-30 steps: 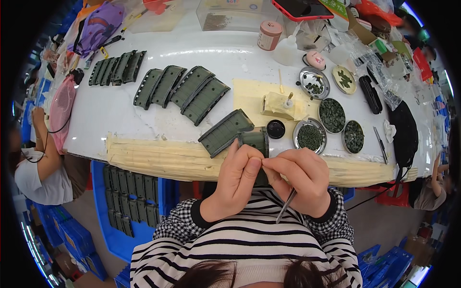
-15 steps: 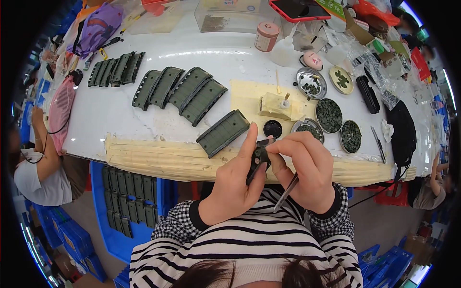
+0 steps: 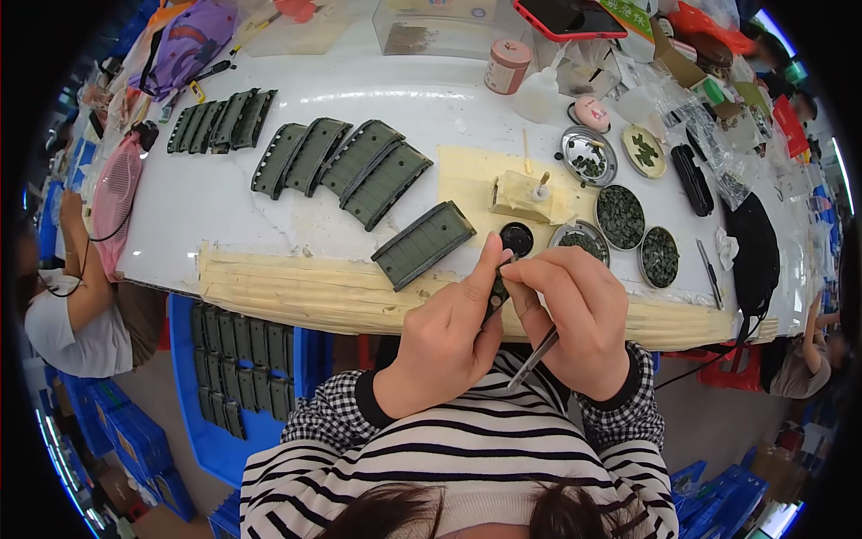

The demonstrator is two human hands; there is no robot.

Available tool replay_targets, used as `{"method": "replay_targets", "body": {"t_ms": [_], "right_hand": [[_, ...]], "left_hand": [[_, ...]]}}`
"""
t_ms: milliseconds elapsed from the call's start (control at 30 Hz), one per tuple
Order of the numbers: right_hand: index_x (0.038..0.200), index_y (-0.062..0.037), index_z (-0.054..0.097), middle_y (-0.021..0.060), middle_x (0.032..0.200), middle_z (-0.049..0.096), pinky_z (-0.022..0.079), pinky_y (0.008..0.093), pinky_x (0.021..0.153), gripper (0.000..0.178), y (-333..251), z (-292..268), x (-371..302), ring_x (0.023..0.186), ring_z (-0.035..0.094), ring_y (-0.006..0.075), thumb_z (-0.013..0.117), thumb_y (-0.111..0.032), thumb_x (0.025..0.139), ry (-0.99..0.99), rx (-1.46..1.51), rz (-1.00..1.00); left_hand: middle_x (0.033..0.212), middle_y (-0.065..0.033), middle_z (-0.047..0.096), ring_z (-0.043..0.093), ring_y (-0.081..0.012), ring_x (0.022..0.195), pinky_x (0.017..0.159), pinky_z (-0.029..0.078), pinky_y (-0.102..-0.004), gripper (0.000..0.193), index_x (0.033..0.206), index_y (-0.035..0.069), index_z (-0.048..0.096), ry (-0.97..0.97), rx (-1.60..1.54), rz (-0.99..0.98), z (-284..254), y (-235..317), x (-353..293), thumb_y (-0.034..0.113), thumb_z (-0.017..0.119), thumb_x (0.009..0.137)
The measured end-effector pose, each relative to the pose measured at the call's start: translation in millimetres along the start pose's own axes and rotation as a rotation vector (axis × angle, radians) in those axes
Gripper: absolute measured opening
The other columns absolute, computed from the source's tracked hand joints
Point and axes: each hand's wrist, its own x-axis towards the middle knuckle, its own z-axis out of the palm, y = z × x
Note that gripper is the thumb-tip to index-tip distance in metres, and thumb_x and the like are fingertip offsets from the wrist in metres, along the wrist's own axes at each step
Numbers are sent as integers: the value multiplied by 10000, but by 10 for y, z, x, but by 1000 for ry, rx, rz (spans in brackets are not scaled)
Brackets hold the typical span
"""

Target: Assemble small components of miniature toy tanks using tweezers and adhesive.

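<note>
Left grip point(image 3: 440, 334) clasping dark green piece point(image 3: 497, 293), long axis pointing away, leaning right.

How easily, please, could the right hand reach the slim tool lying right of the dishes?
Probably not freely: the right hand holds a metal tool, though nothing seems to block the slim tool.

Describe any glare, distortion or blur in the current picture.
Head view: glare streaks the white table beyond the green curved parts; same view: the yellow taped edge bows and the corners are black; same view: left hand and right hand look fairly sharp.
</note>
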Motion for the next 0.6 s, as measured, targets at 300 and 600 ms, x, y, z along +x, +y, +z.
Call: {"method": "replay_targets", "body": {"t_ms": [300, 600], "right_hand": [[990, -2, 663, 105, 834, 620, 493, 332, 592, 295, -21, 65, -96, 684, 610, 256, 719, 9, 700, 61, 162, 112], [979, -14, 684, 108, 824, 630, 487, 319, 569, 295, -23, 80, -122, 664, 607, 249, 766, -30, 696, 87, 167, 117]], "left_hand": [[1126, -162, 653, 611, -243, 663, 593, 519, -321, 755, 1425, -89, 330, 29, -32, 20, 12, -14, -1, -94, 596, 718], [929, -201, 657, 613, -258, 632, 587, 503, -310, 705, 1400, -113, 359, -14, 10, 5, -1, 13, -24, -102, 596, 736]]}}
